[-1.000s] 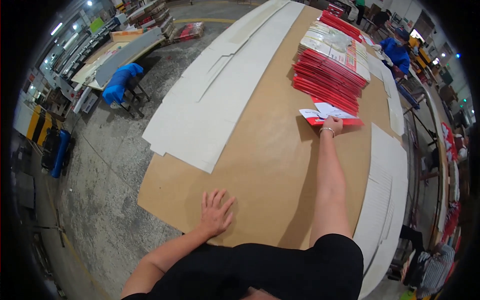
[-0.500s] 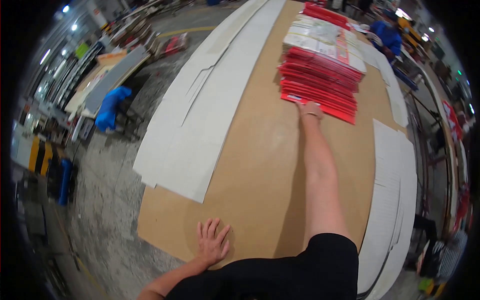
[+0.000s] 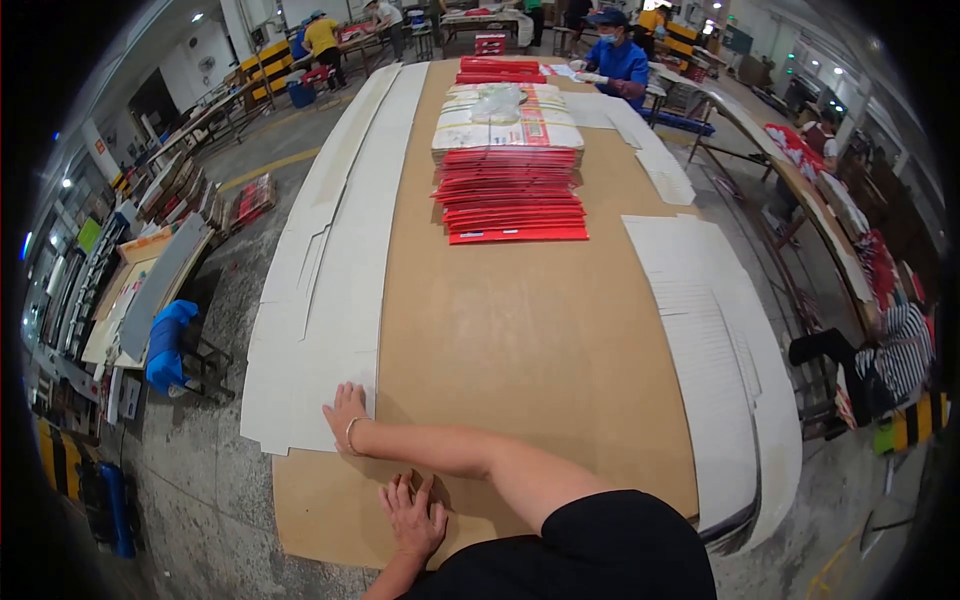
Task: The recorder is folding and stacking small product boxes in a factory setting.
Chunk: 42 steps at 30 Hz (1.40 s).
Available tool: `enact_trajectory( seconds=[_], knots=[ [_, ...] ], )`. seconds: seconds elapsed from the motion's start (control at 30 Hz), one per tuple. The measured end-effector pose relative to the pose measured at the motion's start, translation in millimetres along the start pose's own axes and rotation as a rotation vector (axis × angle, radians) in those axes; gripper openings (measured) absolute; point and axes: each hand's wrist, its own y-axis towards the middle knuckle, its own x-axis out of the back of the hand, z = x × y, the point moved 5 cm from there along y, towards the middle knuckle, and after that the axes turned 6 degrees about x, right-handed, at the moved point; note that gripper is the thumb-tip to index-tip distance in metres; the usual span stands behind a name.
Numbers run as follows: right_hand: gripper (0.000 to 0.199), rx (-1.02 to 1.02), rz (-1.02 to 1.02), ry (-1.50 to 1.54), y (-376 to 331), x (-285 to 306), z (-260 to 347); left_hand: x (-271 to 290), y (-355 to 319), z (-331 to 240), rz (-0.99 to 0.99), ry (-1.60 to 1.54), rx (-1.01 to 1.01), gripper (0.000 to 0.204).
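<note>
- Brown cardboard tabletop [image 3: 520, 330] bears both hands.
- Right hand [image 3: 345, 412], arm crossed over to the left, rests flat with fingers together on the white card sheets [image 3: 330, 300] at their near edge.
- Left hand [image 3: 412, 518] lies spread, palm down, near the table's front edge.
- Red folded stack [image 3: 512, 190] sits well apart, farther up.

Grey concrete floor [image 3: 215, 470], workbenches [image 3: 190, 130], ceiling lights [image 3: 200, 18].

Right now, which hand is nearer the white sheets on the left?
Right. The right hand rests on the white sheets; the left hand lies on the brown board, apart.
</note>
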Motion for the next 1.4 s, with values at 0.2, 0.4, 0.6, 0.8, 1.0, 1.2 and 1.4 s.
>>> enact_trajectory(
  seconds=[0.2,0.4,0.6,0.8,1.0,1.2,1.4],
  knots=[
    [0.092,-0.106,0.075,0.235,-2.2,5.6,-32.6,-11.9,3.3,-11.1,-0.056,-0.028,-0.035,0.051],
    [0.094,0.063,0.166,0.026,-43.8,19.4,6.3,-3.5,-14.4,8.9,-0.145,-0.088,-0.012,0.048],
    [0.052,0.036,0.171,-0.235,-3.5,-11.4,-17.4,1.3,2.8,-3.0,-0.286,-0.041,-0.104,0.039],
    [0.042,0.167,-0.111,0.004,-107.4,17.0,-31.7,40.6,-52.4,23.1,-0.508,-0.476,-0.102,0.041],
    [0.053,0.462,-0.564,-0.009,-303.8,-19.3,-126.5,145.4,-114.2,-72.5,-0.649,-0.439,-0.613,0.03],
    [0.068,-0.018,-0.266,-0.135,-370.4,-22.1,-161.8,60.8,-23.1,-16.1,0.104,0.003,-0.181,0.054],
    [0.085,0.134,0.097,0.103,-466.2,-23.5,-43.8,-21.0,-32.3,2.7,0.216,0.173,-0.074,0.067]
  ],
)
